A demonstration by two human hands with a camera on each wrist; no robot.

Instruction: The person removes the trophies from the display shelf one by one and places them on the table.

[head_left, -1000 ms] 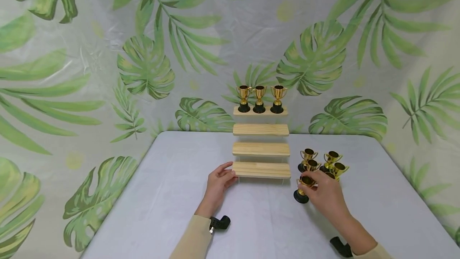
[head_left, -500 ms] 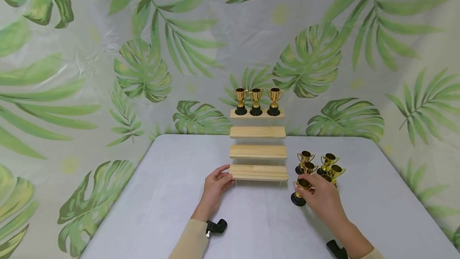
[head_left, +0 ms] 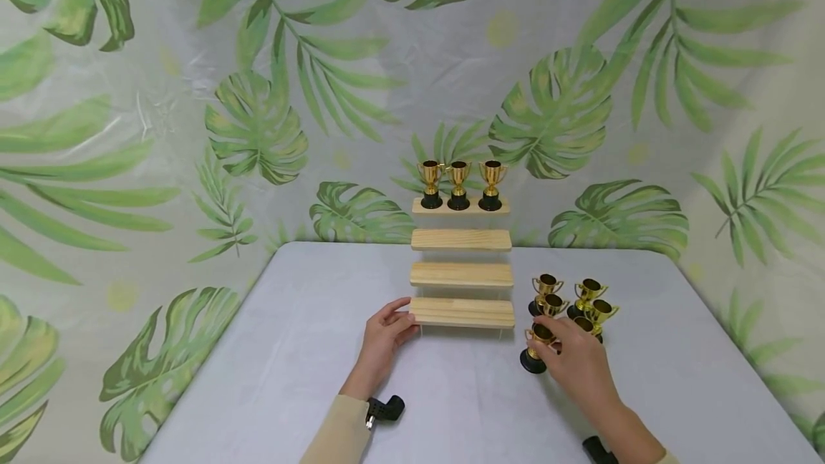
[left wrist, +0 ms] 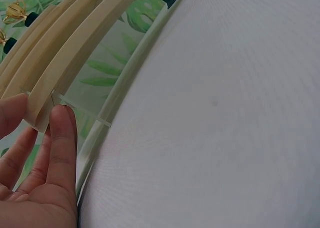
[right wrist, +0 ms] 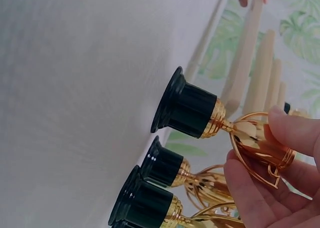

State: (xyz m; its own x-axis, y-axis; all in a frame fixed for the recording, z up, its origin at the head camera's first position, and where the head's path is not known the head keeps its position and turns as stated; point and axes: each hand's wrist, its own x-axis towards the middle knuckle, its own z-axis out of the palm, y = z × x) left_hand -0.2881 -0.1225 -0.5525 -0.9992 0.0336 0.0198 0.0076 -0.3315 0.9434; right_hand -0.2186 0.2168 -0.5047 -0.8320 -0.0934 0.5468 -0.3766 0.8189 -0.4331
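My right hand (head_left: pixel 576 360) pinches a small gold trophy cup (right wrist: pixel 255 137) by its bowl, thumb on one side and fingers on the other. The cup's black base (right wrist: pixel 187 106) points down, slightly tilted; I cannot tell whether it touches the table. Several like trophies (head_left: pixel 588 292) stand close behind that hand, partly hidden by it. My left hand (head_left: pixel 380 339) grips the left end of the lowest wooden shelf (head_left: pixel 462 312) of a four-tier stand, thumb and fingers on opposite faces, as the left wrist view shows. Three trophies (head_left: pixel 458 185) stand in a row on the top shelf.
Between top and bottom are two bare wooden shelves (head_left: pixel 461 239). A clear support panel (left wrist: pixel 82 111) carries the tiers. The white-covered table (head_left: pixel 309 349) ends at a leaf-patterned backdrop (head_left: pixel 361 92). A black wrist camera (head_left: pixel 387 408) sits on my left wrist.
The head view has shifted slightly, so the whole scene sits a little lower and to the left. Both hands keep their holds, and the pinched trophy has hardly moved.
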